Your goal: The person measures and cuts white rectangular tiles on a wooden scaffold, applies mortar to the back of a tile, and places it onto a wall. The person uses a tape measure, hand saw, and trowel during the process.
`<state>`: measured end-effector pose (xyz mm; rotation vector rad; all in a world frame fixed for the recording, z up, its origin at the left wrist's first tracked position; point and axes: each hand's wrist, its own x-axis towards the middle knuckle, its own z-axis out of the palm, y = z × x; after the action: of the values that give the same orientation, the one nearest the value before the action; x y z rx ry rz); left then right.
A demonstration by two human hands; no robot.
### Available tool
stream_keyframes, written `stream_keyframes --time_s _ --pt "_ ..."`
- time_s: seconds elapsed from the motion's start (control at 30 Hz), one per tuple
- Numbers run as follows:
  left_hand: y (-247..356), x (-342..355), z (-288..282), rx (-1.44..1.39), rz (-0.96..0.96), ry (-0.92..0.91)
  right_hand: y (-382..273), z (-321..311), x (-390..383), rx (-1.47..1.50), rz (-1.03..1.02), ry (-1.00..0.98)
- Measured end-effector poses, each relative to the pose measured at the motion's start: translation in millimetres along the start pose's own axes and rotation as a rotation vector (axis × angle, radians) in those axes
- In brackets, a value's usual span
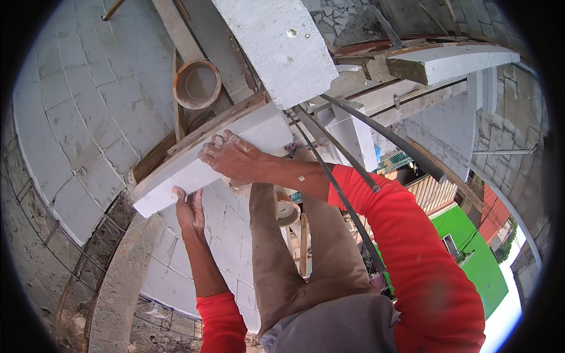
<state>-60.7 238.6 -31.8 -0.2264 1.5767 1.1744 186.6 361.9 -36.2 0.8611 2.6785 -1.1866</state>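
Observation:
A long white block (159, 190) lies along a wooden board (219, 117), angled up toward the middle. My left hand (189, 212) grips its lower edge near the left end, thumb raised against the face and fingers partly hidden behind. My right hand (232, 154), dusted white, is curled over the same block farther along, fingertips on its surface. A larger white slab (271, 47) sits just beyond. A clay-coloured bucket (196, 84) with murky contents stands above my hands.
Metal bars (341, 147) cross to the right, over my right arm. A second bucket (288, 213) sits below by my legs. Block walls (76, 123) and rebar (59, 241) are on the left. More slabs (453, 62) lie upper right; a green building (477, 270) shows far below.

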Motion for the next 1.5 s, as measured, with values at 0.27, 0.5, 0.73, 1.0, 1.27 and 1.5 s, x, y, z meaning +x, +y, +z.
stream_keyframes --time_s 0.27,0.5,0.73,1.0,1.27,1.5 --pt "2.2 0.1 -0.9 0.0 -0.001 0.007 -2.6 -3.4 -0.8 0.031 0.015 -0.025" --pt "-4.4 2.9 -7.7 -0.043 -0.016 -0.006 1.9 1.4 -0.8 -0.022 -0.014 0.033" --pt "-5.9 9.7 -11.2 -0.011 0.01 0.021 -3.5 -8.0 -7.7 -0.078 0.016 0.007" --pt "-6.2 12.8 -12.0 0.01 0.016 -0.022 -68.7 9.3 -63.6 0.22 0.073 0.452" --pt "-6.5 16.3 -8.7 -0.013 0.032 0.015 -106.4 61.2 -124.4 0.436 0.308 0.276" --pt "-12.1 17.1 -2.6 -0.046 0.02 0.009 -101.1 98.9 -203.1 0.466 0.508 -0.195"
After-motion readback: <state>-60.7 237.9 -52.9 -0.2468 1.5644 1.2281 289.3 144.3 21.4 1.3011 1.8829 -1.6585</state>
